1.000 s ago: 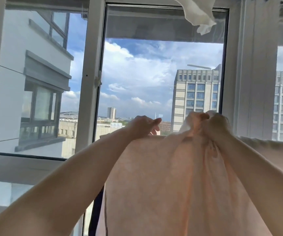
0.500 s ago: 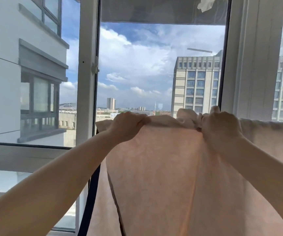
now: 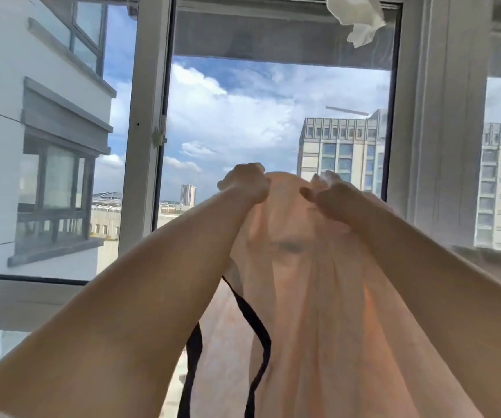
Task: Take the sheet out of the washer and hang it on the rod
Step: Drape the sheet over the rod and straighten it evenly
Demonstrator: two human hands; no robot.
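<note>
A neighbouring white building (image 3: 16, 122) fills the left side of the view behind the glass. A pale window frame post (image 3: 142, 125) stands upright just right of it, with a small latch at mid-height.

The left hand (image 3: 244, 184) is raised in front of the middle pane. Its grip is clenched on the top edge of the sheet (image 3: 318, 297), with the fingers curled over the fabric. The sheet is a thin peach cloth, gathered into folds between both hands and hanging down from them to the bottom edge of the view. A dark trim (image 3: 255, 327) runs along its left edge. The rod cannot be made out.

The right hand (image 3: 330, 200) is just beside the left, with a short span of bunched fabric between them. Its grip also grasps the sheet, thumb pressed against the cloth.

A grey high-rise (image 3: 339, 149) stands beyond the glass above the right hand. A white cloth (image 3: 354, 16) hangs from the top of the view. A wide white frame section (image 3: 436, 116) stands at the right.
</note>
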